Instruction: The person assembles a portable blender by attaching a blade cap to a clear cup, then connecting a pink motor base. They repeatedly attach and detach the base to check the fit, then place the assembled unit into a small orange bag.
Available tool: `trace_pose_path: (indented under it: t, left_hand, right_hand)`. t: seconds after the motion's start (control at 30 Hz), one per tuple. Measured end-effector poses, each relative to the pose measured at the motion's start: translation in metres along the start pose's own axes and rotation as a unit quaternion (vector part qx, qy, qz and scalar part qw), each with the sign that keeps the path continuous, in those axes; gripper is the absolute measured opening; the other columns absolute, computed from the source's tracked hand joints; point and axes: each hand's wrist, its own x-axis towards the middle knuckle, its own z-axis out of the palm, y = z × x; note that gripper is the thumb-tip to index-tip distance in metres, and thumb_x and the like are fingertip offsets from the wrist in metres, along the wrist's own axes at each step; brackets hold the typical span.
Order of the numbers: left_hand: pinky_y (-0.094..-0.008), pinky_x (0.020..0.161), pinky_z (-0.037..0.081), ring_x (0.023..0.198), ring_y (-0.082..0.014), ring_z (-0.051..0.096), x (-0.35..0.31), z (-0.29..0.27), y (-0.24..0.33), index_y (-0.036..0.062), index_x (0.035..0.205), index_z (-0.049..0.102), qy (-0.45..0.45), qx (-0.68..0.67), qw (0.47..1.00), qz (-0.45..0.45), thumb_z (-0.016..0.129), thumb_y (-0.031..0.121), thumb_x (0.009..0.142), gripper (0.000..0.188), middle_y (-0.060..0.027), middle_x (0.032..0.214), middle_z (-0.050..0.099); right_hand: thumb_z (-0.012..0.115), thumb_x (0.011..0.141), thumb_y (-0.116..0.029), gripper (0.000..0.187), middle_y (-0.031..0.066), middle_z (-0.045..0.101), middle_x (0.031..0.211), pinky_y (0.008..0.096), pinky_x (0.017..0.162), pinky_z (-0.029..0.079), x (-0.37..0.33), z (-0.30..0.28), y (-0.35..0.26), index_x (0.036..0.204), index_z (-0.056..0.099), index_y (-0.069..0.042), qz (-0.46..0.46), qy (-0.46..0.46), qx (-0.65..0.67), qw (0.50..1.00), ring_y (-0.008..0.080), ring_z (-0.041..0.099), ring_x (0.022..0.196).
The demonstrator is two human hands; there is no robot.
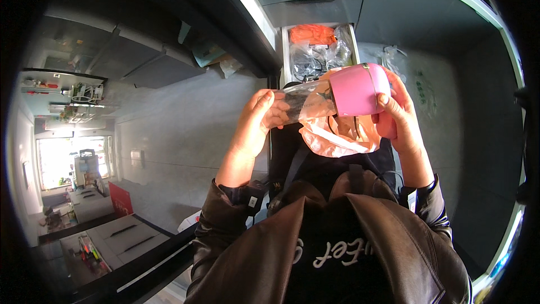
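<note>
A: How is the pink appliance (351,91) likely to handle, and where is it gripped?

B: Probably stiff throughout, its weight chiefly in the pink body (363,90); the clear cup (308,101) may be slippery and prone to cracking. The body seems the surer hold, the cup a steadying one. Right hand (400,110): closed around the body's outer end, thumb on its upper face. Left hand (260,114): fingers partly curled about the cup's outer end.

A: Location and appearance?

B: Held crosswise on the near side of the open drawer (286,53), extending right of it. Body rounded, smooth; cup transparent. A pale orange plastic bag (329,141), also on the drawer's near side, shows below; whether fingers grip it cannot be told.
</note>
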Motion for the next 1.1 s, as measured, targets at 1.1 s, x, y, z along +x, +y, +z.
trace_pose_path:
  t: [1.1]
  left_hand:
    - [-0.0364,0.111,0.044,0.133,-0.0161,0.050,-0.014,0.007,-0.007,0.0079,0.149,0.048,-0.184,0.230,0.955,0.029,0.089,0.006,0.070,0.090,-0.0036,0.142,0.056]
  right_hand:
    - [0.088,0.080,-0.025,0.057,0.0163,0.070,0.121,0.0420,0.092,0.055,-0.007,0.027,-0.058,0.128,0.064,-0.004,-0.386,-0.189,-0.260,0.865,0.0331,0.069,0.106]
